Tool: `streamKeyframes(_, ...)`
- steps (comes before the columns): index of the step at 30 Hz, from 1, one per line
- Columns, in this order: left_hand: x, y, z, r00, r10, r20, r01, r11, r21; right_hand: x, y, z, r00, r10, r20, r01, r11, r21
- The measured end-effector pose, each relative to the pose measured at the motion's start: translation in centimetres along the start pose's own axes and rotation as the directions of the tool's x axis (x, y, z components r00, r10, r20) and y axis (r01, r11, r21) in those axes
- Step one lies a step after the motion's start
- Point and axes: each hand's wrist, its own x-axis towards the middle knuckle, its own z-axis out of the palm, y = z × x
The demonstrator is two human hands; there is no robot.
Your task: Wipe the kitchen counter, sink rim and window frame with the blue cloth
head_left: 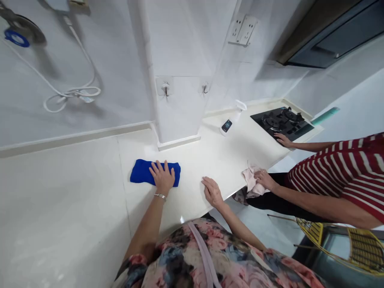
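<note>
While a looped white electrical cord (72,93) is hanging against the pale grey wall (120,80), a folded, oblong, royal-blue cloth (141,171) is lying between the back and front edges of the smooth, off-white bench (72,192). The left hand (163,176) is pressing flat on its right part, fingers spreading wide. Farther right, the right hand (213,192) is resting near the front edge, fingers lying close together and gripping nothing visible. A white plastic spray bottle with a dark label (226,126) is standing toward the back edge. Beyond it, a co-worker's hand (267,180) is holding a crumpled, pale pink cloth (250,178) at the front edge, while that person's other hand (283,140) is touching a black, glass-topped gas stove (277,122) near the bench's far right end.
</note>
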Motion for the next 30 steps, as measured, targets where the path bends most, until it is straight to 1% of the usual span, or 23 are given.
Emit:
streamKeyframes(1,-0.2,0.0,0.1,1.0,0.019,-0.002,-0.019,1.0,0.013,-0.1,0.1,-0.1,1.0,-0.001,0.006,0.001,1.0,-0.004)
streamKeyframes(3,-0.6,-0.7,-0.1,0.997,0.08,0.023,-0.081,0.996,0.027,-0.1,0.0,0.0,1.0,0.007,0.009,-0.007,1.0,-0.01)
streamKeyframes(5,-1.1,-2.3,-1.0,0.984,0.16,0.08,-0.164,0.986,0.044,0.1,-0.2,0.2,1.0,0.016,-0.004,-0.016,1.0,-0.016)
streamKeyframes(7,-1.6,-4.4,-2.4,0.95,0.272,0.152,-0.282,0.958,0.053,0.2,-0.3,0.3,1.0,0.009,-0.017,-0.01,1.0,-0.022)
streamKeyframes(8,-1.9,-5.7,-3.1,0.921,0.339,0.192,-0.354,0.934,0.047,0.2,-0.4,0.3,1.0,0.002,-0.022,-0.002,1.0,-0.023)
streamKeyframes(10,-2.5,-8.4,-4.8,0.829,0.487,0.275,-0.507,0.862,0.0,0.2,-0.3,0.2,1.0,-0.009,-0.027,0.008,1.0,-0.022)
streamKeyframes(11,-2.8,-9.8,-5.7,0.785,0.536,0.311,-0.558,0.83,-0.022,0.2,-0.3,0.2,1.0,-0.01,-0.025,0.009,1.0,-0.021)
streamKeyframes(13,-3.4,-12.3,-7.3,0.722,0.577,0.382,-0.605,0.794,-0.055,0.2,-0.2,0.1,1.0,-0.001,-0.009,0.0,1.0,-0.023)
streamKeyframes(14,-3.6,-13.2,-8.0,0.712,0.572,0.407,-0.602,0.796,-0.065,0.2,-0.2,0.0,1.0,0.007,0.001,-0.007,1.0,-0.025)
streamKeyframes(15,-3.9,-13.9,-8.7,0.726,0.548,0.414,-0.578,0.814,-0.064,0.2,-0.2,0.0,1.0,0.014,0.009,-0.014,1.0,-0.027)
streamKeyframes(16,-4.1,-14.3,-9.3,0.764,0.506,0.4,-0.533,0.845,-0.051,0.2,-0.2,-0.1,1.0,0.019,0.013,-0.019,0.999,-0.027)
streamKeyframes(17,-4.4,-14.3,-9.7,0.82,0.443,0.362,-0.464,0.885,-0.03,0.1,-0.3,-0.1,1.0,0.021,0.01,-0.021,0.999,-0.025)
streamKeyframes(19,-5.1,-13.2,-9.8,0.938,0.257,0.235,-0.269,0.963,0.022,0.0,-0.4,-0.3,1.0,0.025,-0.01,-0.026,1.0,-0.018)
streamKeyframes(20,-5.5,-12.2,-9.4,0.974,0.147,0.171,-0.157,0.987,0.044,-0.1,-0.5,-0.3,0.999,0.03,-0.019,-0.03,0.999,-0.014)
streamKeyframes(21,-5.9,-11.0,-8.8,0.991,0.044,0.127,-0.052,0.997,0.057,-0.2,-0.6,-0.4,0.999,0.039,-0.022,-0.039,0.999,-0.01)
streamKeyframes(22,-6.4,-9.7,-8.0,0.994,-0.045,0.098,0.038,0.997,0.066,-0.2,-0.6,-0.4,0.999,0.048,-0.019,-0.048,0.999,-0.006)
streamKeyframes(23,-6.7,-8.5,-7.0,0.991,-0.108,0.082,0.102,0.992,0.08,-0.3,-0.7,-0.5,0.998,0.056,-0.009,-0.056,0.998,-0.002)
streamKeyframes(24,-7.0,-7.3,-6.1,0.99,-0.136,0.047,0.131,0.986,0.101,-0.3,-0.7,-0.6,0.998,0.06,0.005,-0.06,0.998,0.001)
streamKeyframes(25,-7.1,-6.4,-5.3,0.991,-0.133,0.012,0.131,0.984,0.121,-0.3,-0.7,-0.6,0.998,0.058,0.015,-0.058,0.998,0.002)
streamKeyframes(27,-6.8,-5.5,-4.3,0.993,-0.121,-0.008,0.121,0.983,0.135,-0.4,-0.7,-0.7,0.999,0.04,0.016,-0.04,0.999,-0.001)
streamKeyframes(28,-6.3,-5.4,-4.2,0.994,-0.107,0.0,0.106,0.985,0.136,-0.4,-0.7,-0.9,1.0,0.021,0.008,-0.021,1.0,-0.005)
streamKeyframes(30,-4.9,-6.1,-4.6,0.996,-0.078,0.036,0.073,0.988,0.133,-0.6,-0.8,-1.2,1.0,-0.026,0.001,0.026,1.0,-0.017)
